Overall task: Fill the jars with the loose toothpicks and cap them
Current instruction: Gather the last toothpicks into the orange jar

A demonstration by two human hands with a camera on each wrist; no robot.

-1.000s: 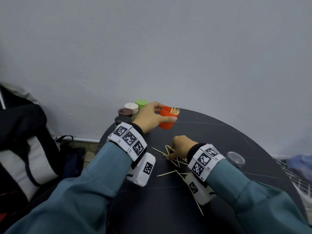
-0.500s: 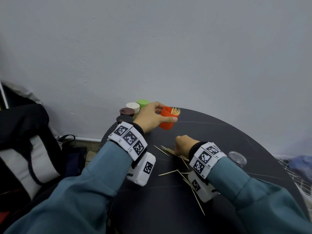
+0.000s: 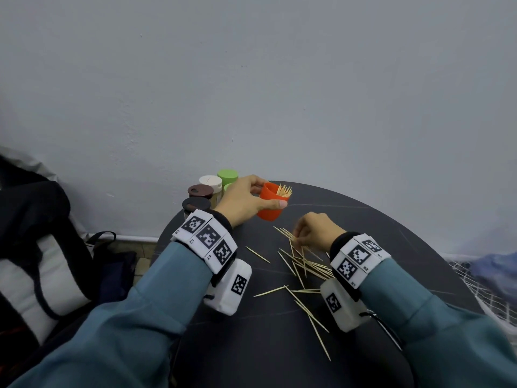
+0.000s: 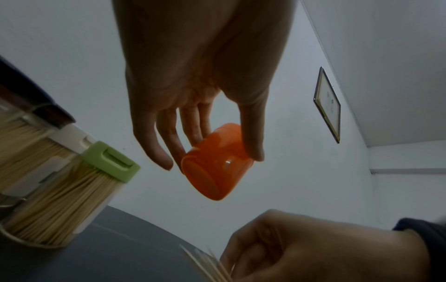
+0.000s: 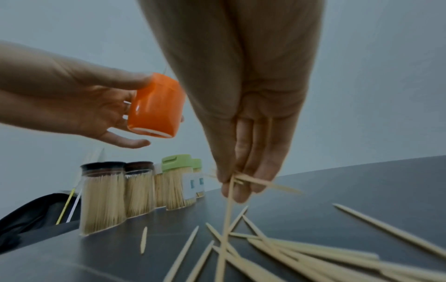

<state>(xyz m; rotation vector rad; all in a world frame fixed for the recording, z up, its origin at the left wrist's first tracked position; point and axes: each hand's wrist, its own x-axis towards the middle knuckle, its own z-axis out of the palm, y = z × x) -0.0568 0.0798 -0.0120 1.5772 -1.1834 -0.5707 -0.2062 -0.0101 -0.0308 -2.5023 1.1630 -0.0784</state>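
Lifting off the worktop [image 3: 363, 219] since a moment ago, the right hand [image 3: 314, 231] is pinching a toothpick bundle [image 3: 286, 234] in closed fingers [image 5: 241, 171], while the left hand [image 3: 243, 203] is gripping the orange jar [image 3: 270, 203], tilted to receive them, above the worktop's far edge.

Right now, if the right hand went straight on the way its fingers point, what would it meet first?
Probably the loose toothpicks on the dark table: the right hand, pinching several picks, points down just above them. Depth is uncertain.
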